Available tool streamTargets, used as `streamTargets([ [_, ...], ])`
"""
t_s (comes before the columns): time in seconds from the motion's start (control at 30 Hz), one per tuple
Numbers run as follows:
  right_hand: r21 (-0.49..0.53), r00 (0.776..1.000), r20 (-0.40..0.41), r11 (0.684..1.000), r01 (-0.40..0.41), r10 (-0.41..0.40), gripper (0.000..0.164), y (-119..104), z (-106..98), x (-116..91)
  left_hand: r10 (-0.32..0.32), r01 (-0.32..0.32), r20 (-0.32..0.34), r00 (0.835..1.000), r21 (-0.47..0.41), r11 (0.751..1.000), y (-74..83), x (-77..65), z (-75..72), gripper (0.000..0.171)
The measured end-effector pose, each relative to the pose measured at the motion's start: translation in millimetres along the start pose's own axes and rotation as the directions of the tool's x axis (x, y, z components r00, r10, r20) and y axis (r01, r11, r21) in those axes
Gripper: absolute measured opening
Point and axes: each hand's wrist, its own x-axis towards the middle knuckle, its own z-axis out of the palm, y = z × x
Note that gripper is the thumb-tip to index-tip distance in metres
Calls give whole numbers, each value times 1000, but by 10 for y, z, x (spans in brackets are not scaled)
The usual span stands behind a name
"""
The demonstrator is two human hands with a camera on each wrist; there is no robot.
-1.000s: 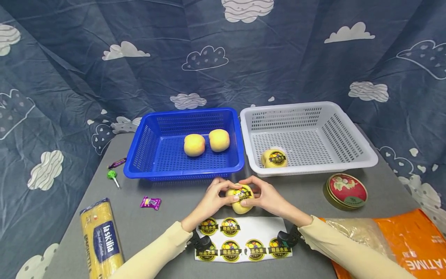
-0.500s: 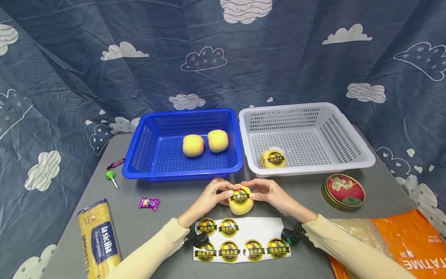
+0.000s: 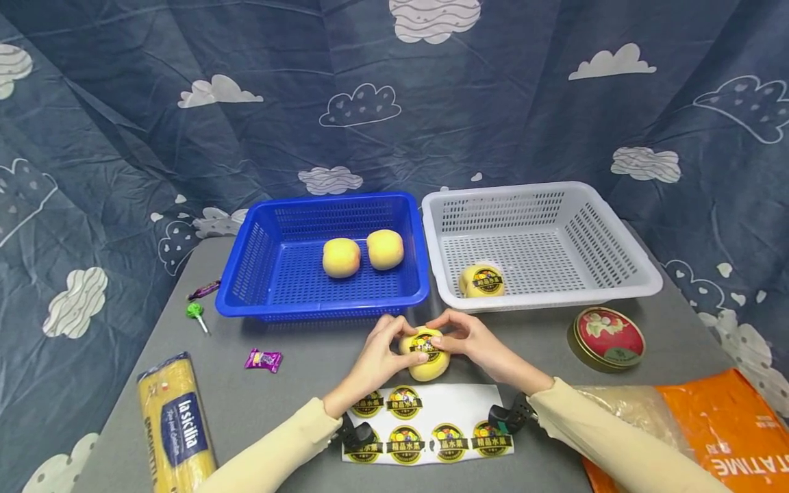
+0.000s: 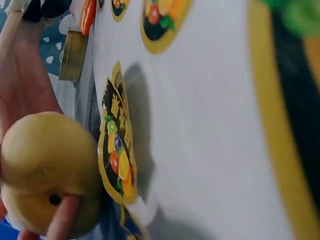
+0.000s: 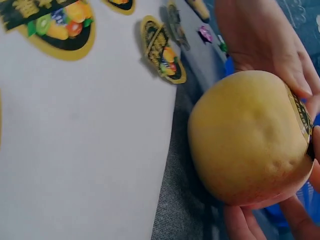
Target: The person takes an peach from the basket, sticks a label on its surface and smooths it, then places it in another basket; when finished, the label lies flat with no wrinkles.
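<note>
At the middle of the grey table (image 3: 246, 411), just past the far edge of a sheet of stickers (image 3: 459, 400), a peach (image 3: 429, 371) is held between both hands. Left hand (image 3: 383, 354): grasping the peach, thumb at its sticker (image 3: 422, 348). Right hand (image 3: 473, 344): grasping the same fruit, thumb against the sticker. A blue basket (image 3: 327, 308) stands behind, two plain peaches (image 3: 341, 257) toward its right wall. Beside it, a white basket (image 3: 555, 299) has a labelled peach (image 3: 470, 282) in its near left corner. Toward the table's right edge: a round tin (image 3: 607, 337) and, nearer, an orange bag (image 3: 727, 424). Toward the left edge: a spaghetti packet (image 3: 179, 424), a lollipop (image 3: 195, 311) and two wrapped sweets (image 3: 264, 359).
</note>
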Motion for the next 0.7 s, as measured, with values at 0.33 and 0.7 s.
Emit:
streamTargets([
  [0.33, 144, 998, 57, 990, -8, 0, 30, 33, -66, -10, -73, 103, 119, 990, -271, 957, 278, 11, -162, 17],
  [0.7, 123, 996, 86, 992, -6, -5, 33, 56, -57, -8, -222, 267, 149, 964, -498, 825, 238, 65, -146, 12],
])
